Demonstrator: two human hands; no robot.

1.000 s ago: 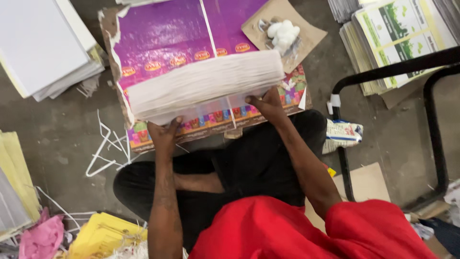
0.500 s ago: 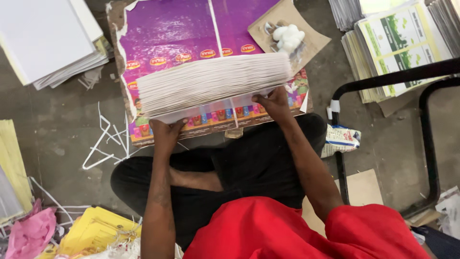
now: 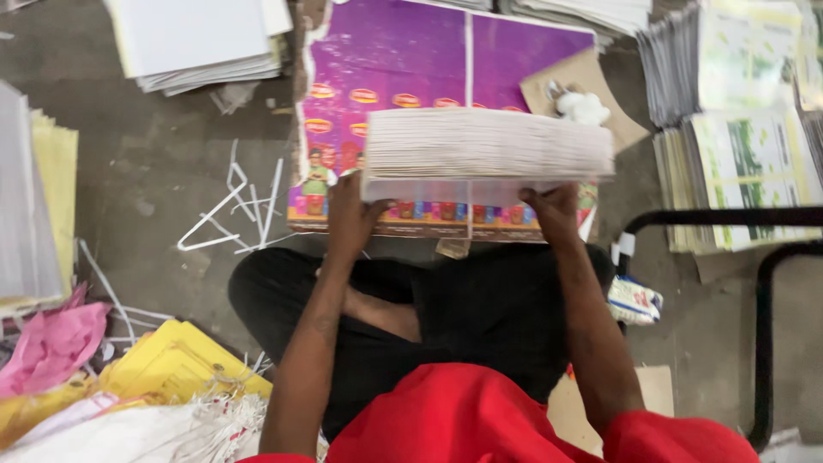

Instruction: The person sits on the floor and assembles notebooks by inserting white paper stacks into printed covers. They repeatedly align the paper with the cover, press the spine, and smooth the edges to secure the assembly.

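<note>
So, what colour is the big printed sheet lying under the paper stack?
Mostly purple printed sheet, with a multicoloured strip along its near edge; the head view shows it.

Purple printed carton sheets [image 3: 403, 60] on floor ahead; green-white printed stacks [image 3: 746, 163] right.

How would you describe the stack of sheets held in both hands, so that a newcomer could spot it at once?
Start at the big purple printed sheet on the floor. Just above its near edge, the thick white stack is gripped by the left hand and right hand. Unlike the other piles, it is held up, showing its layered edge.
</note>
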